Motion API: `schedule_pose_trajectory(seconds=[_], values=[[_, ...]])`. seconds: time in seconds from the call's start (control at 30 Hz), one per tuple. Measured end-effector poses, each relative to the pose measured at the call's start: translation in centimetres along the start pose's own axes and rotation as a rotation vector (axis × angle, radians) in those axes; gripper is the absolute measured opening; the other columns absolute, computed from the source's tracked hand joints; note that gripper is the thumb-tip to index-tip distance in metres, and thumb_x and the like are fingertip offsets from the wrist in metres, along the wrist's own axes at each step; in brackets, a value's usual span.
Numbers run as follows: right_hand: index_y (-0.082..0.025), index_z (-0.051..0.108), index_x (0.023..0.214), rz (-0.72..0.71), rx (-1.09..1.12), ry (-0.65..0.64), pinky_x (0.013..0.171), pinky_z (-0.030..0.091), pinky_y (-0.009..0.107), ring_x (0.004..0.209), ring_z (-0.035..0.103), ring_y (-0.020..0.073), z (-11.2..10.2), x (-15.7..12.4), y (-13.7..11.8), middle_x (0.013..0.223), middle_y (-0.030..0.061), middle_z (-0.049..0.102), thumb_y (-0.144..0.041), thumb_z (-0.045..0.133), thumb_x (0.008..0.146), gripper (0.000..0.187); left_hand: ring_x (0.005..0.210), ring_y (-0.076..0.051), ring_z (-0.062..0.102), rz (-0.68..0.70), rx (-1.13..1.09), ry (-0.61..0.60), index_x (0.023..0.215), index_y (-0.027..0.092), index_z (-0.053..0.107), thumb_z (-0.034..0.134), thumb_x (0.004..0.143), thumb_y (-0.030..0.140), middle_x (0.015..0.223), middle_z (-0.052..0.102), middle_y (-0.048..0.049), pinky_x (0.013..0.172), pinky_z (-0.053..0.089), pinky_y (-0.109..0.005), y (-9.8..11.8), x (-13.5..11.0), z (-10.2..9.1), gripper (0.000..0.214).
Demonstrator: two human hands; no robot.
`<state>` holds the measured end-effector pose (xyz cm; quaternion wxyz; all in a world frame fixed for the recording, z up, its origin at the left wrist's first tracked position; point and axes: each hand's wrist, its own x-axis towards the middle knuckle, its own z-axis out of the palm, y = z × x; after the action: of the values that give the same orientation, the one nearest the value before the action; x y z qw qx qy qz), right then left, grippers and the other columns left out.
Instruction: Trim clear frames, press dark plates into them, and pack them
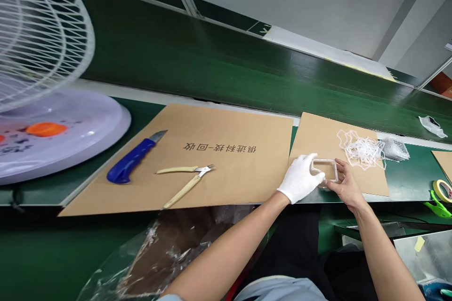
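A small clear plastic rectangular frame (324, 161) is held level between both hands, over the near edge of the right cardboard sheet (318, 131). My left hand (300, 178), in a white glove, grips its left side with thumb and fingers. On the opposite side, my bare right hand (348, 184) pinches the frame between thumb and fingers. Just beyond the right hand lies a tangled heap of thin white plastic strips (363, 151). Beside the heap rests a crumpled clear bubble-wrap bundle (395, 149); its contents are hard to make out.
A blue-handled knife (132, 160) and yellow-handled nippers (192, 178) lie on the left cardboard sheet (229, 127). A fan (42, 141) stands far left. Tape (442, 191) and a green-handled tool (438, 206) sit at right. Below the bench edge is a plastic-lined box (169, 249).
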<state>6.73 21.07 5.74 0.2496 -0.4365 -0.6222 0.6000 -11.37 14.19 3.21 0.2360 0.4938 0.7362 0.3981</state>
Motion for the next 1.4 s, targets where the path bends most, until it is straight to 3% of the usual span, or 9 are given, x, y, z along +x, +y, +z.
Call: schedule_pose_trajectory(seconds=[0.27, 0.5, 0.73, 0.93, 1.07, 1.13, 1.23, 1.33, 1.4], values=[[-0.031, 0.052, 0.147, 0.037, 0.004, 0.019, 0.116, 0.049, 0.057, 0.141, 0.056, 0.0339, -0.8, -0.1, 0.2, 0.158, 0.0135, 0.051, -0.040, 0.092, 0.068, 0.089, 0.126, -0.036, 0.063, 0.015, 0.068, 0.003, 0.153, 0.018, 0.055, 0.081, 0.078, 0.050, 0.136, 0.064, -0.0176, 0.107, 0.051, -0.046, 0.1, 0.0, 0.4, 0.085], [-0.026, 0.057, 0.140, 0.082, 0.055, 0.051, 0.102, 0.057, 0.051, 0.126, 0.064, 0.0328, -1.1, 0.5, 0.1, 0.141, 0.0152, 0.065, -0.031, 0.093, 0.059, 0.090, 0.127, -0.036, 0.063, 0.010, 0.054, -0.026, 0.151, 0.019, 0.058, 0.081, 0.076, 0.049, 0.136, 0.065, -0.0175, 0.109, 0.051, -0.045, -0.1, 0.2, 0.4, 0.084], [-0.024, 0.064, 0.128, 0.141, 0.057, 0.035, 0.082, 0.062, 0.042, 0.112, 0.070, 0.0303, -2.1, 0.8, 0.1, 0.134, 0.0137, 0.069, -0.028, 0.088, 0.060, 0.072, 0.128, -0.035, 0.063, 0.003, 0.026, -0.029, 0.148, 0.019, 0.061, 0.081, 0.076, 0.045, 0.137, 0.065, -0.0167, 0.110, 0.051, -0.043, -0.1, 0.3, 0.1, 0.079], [-0.022, 0.068, 0.124, 0.146, 0.050, -0.090, 0.095, 0.061, 0.042, 0.121, 0.069, 0.0282, -3.6, 1.4, -0.8, 0.129, 0.0126, 0.072, -0.034, 0.091, 0.069, 0.061, 0.106, -0.025, 0.071, -0.054, -0.121, -0.064, 0.138, 0.018, 0.067, 0.065, 0.093, 0.043, 0.129, 0.070, -0.0114, 0.104, 0.054, -0.038, -0.9, 1.0, -1.0, 0.052], [-0.021, 0.068, 0.119, 0.170, 0.058, -0.094, 0.086, 0.065, 0.040, 0.109, 0.073, 0.0271, -3.6, 2.1, -0.5, 0.129, 0.0128, 0.072, -0.032, 0.090, 0.070, 0.055, 0.090, -0.020, 0.070, -0.063, -0.132, -0.046, 0.126, 0.021, 0.072, 0.067, 0.088, 0.034, 0.116, 0.072, -0.0057, 0.094, 0.056, -0.035, -1.5, 1.3, -0.9, 0.040], [-0.021, 0.068, 0.118, 0.180, 0.060, -0.108, 0.082, 0.066, 0.040, 0.103, 0.075, 0.0262, -3.6, 2.3, -0.4, 0.129, 0.0129, 0.073, -0.029, 0.091, 0.068, 0.055, 0.088, -0.019, 0.070, -0.057, -0.120, -0.049, 0.125, 0.021, 0.073, 0.068, 0.087, 0.032, 0.113, 0.072, -0.0047, 0.091, 0.056, -0.034, -1.6, 1.4, -0.9, 0.040], [-0.022, 0.069, 0.122, 0.160, 0.052, -0.119, 0.090, 0.063, 0.039, 0.108, 0.073, 0.0246, -4.0, 2.8, -0.6, 0.125, 0.0116, 0.074, -0.029, 0.093, 0.068, 0.059, 0.092, -0.020, 0.071, -0.047, -0.108, -0.082, 0.123, 0.021, 0.074, 0.068, 0.088, 0.033, 0.114, 0.074, -0.0050, 0.094, 0.056, -0.033, -1.4, 1.7, -1.4, 0.038], [-0.024, 0.070, 0.127, 0.099, 0.031, -0.082, 0.092, 0.060, 0.037, 0.112, 0.070, 0.0240, -4.1, 3.6, -0.7, 0.127, 0.0101, 0.073, -0.040, 0.091, 0.074, 0.059, 0.096, -0.021, 0.072, -0.064, -0.144, -0.106, 0.120, 0.021, 0.076, 0.067, 0.091, 0.040, 0.118, 0.077, -0.0051, 0.095, 0.056, -0.032, -1.1, 2.4, -2.0, 0.036], [-0.023, 0.073, 0.122, 0.077, 0.019, -0.070, 0.086, 0.059, 0.035, 0.102, 0.071, 0.0223, -3.9, 4.3, -0.6, 0.115, 0.0081, 0.075, -0.046, 0.089, 0.076, 0.054, 0.097, -0.021, 0.072, -0.069, -0.162, -0.102, 0.110, 0.022, 0.079, 0.066, 0.092, 0.039, 0.115, 0.079, -0.0039, 0.093, 0.056, -0.031, -1.0, 2.9, -2.2, 0.028]])
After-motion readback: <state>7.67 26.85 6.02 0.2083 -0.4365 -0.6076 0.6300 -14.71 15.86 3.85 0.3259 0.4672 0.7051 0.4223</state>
